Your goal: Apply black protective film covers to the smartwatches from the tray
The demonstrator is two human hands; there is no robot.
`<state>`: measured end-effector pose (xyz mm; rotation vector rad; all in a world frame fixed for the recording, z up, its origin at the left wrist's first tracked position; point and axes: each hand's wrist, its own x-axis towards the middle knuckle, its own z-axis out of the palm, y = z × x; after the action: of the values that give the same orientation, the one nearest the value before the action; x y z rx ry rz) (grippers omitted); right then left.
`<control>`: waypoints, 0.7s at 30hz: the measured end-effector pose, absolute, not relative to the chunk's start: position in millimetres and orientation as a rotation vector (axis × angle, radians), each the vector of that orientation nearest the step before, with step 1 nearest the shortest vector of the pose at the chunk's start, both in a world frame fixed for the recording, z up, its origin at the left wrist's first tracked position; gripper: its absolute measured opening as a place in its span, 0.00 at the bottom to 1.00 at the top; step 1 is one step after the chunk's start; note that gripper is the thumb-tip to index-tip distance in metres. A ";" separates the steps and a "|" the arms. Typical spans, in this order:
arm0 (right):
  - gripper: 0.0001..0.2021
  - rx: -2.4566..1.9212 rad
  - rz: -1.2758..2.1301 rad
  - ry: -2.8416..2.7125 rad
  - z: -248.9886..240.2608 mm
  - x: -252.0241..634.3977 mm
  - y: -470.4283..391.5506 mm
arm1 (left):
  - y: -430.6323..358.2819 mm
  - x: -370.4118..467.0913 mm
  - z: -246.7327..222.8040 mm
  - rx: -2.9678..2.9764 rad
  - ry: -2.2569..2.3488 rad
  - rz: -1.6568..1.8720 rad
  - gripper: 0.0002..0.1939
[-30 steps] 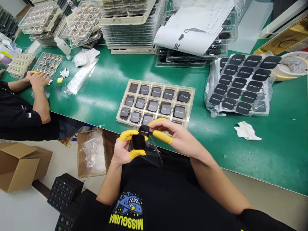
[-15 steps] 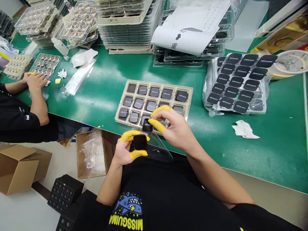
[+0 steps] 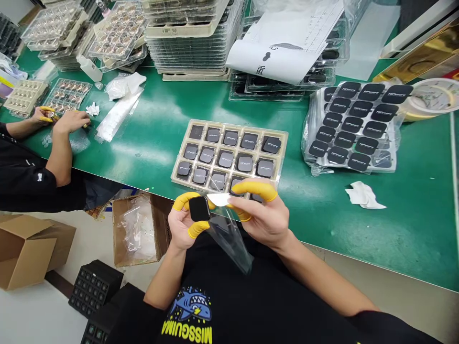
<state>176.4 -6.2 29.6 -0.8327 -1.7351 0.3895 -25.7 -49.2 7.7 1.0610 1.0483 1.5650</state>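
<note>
My left hand (image 3: 184, 222), in yellow finger cots, grips a black rounded-square smartwatch case (image 3: 199, 209) by its edges, its dark glossy face toward me. Close beside it, my right hand (image 3: 263, 210), also in finger cots, pinches a screen film (image 3: 218, 199) whose pale white side shows. A clear plastic sheet (image 3: 233, 243) hangs below between the hands; which fingers hold it I cannot tell. Just beyond lies a beige tray (image 3: 184, 143) with compartments of black square pieces bearing printed labels, partly covered by my right hand.
Black labelled squares (image 3: 353, 124) lie on a plastic-wrapped stack at right, near a tape roll (image 3: 435, 95) and crumpled tissue (image 3: 365, 195). Tray stacks (image 3: 193, 52) line the back. A co-worker's hands (image 3: 70, 122) are at left. An open carton (image 3: 138, 229) stands on the floor.
My right hand has lowered and turned, so the piece it pinches shows white instead of its black printed side. The clear sheet hangs lower. My left hand shifted slightly left with the case.
</note>
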 end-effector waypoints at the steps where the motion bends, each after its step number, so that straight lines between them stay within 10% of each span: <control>1: 0.13 -0.837 0.437 -1.691 32.7 178.2 -7.9 | -48.7 -27.6 7.0 1.064 1.062 1.582 0.36; 7: 0.02 -0.977 0.906 -1.495 69.3 201.8 -5.9 | -40.5 -43.7 2.5 1.221 1.090 1.483 0.36; 21: 0.10 -0.905 1.349 -2.035 104.4 188.9 39.9 | -28.5 -54.2 11.4 1.576 1.039 1.166 0.41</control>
<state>188.9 39.9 104.4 -0.9049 -2.0352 1.3495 -54.2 -28.5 11.4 1.5764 1.0386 1.1659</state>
